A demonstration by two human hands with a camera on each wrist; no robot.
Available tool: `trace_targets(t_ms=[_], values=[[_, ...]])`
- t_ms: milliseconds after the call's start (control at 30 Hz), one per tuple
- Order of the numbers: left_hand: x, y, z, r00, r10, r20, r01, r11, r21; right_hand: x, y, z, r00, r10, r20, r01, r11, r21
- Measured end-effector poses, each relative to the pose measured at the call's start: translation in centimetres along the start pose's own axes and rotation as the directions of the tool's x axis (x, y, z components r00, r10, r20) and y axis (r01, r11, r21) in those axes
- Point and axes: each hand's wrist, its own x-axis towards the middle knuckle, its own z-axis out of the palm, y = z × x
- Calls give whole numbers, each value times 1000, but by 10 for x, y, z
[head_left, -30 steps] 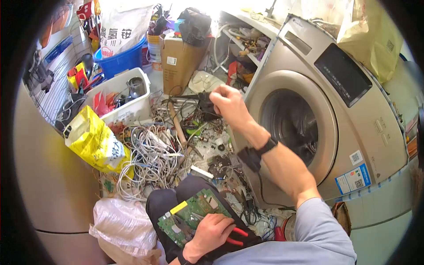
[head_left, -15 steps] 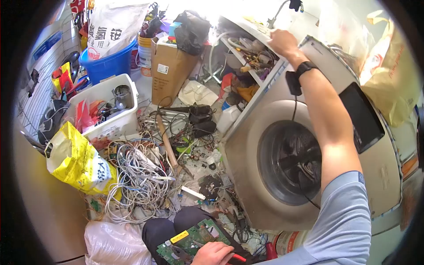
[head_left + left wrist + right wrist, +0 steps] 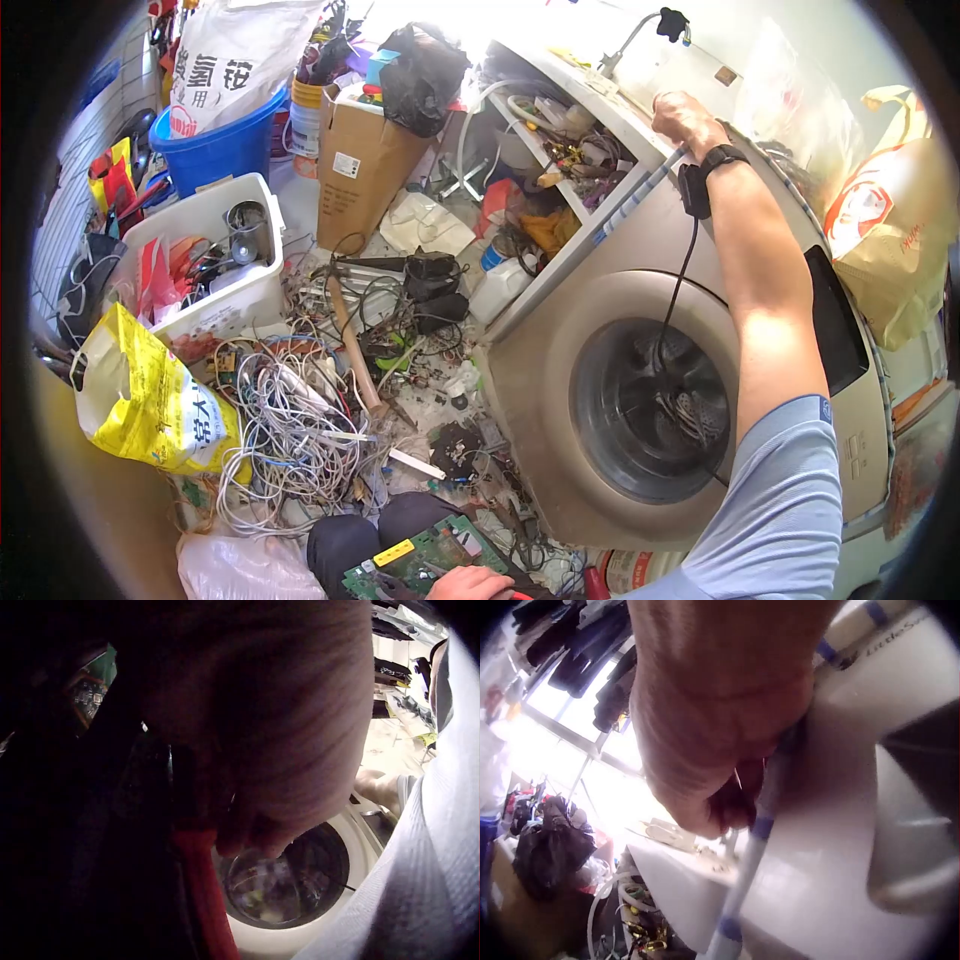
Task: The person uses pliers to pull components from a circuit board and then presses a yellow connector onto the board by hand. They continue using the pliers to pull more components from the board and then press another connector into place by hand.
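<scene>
A green circuit board (image 3: 430, 555) with a yellow part lies across the person's dark-trousered lap. The left hand (image 3: 470, 582) rests over it at the bottom of the head view, gripping red-handled pliers; a red handle (image 3: 201, 885) juts below its fingers in the dim left wrist view. The right arm stretches up and forward. Its hand (image 3: 690, 118), fingers bent downward, is over the white countertop (image 3: 686, 859) beside the washing machine's blue-banded edge strip (image 3: 761, 825). I cannot tell whether its fingertips hold anything.
The washing machine (image 3: 560, 480) stands at right, a cable hanging before its round door. Tangled white cables (image 3: 300, 440), a wooden-handled hammer (image 3: 352, 345) and loose parts cover the floor. Beyond are a yellow bag (image 3: 150, 400), a white bin (image 3: 225, 310) and a cardboard box (image 3: 365, 175).
The right hand has moved up and away, from before the washing machine to over the countertop. The head view has shifted, so the lap and left hand sit lower. The left hand keeps the pliers.
</scene>
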Motion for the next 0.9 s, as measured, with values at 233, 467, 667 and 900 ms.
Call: trace_targets(t_ms=[233, 467, 667, 900], values=[[4, -5, -6, 1000, -20, -9, 20, 1000, 5, -4, -14, 2, 990, 73, 122, -80, 995, 58], [9, -8, -7, 999, -34, -12, 34, 999, -17, -1, -12, 1, 988, 43, 150, -52, 997, 57], [10, -7, -9, 999, -31, -37, 30, 999, -19, -3, -11, -5, 988, 24, 152, -37, 996, 86], [9, -6, -9, 998, -38, -44, 38, 999, -18, -2, -7, 3, 982, 89, 166, -98, 994, 47]])
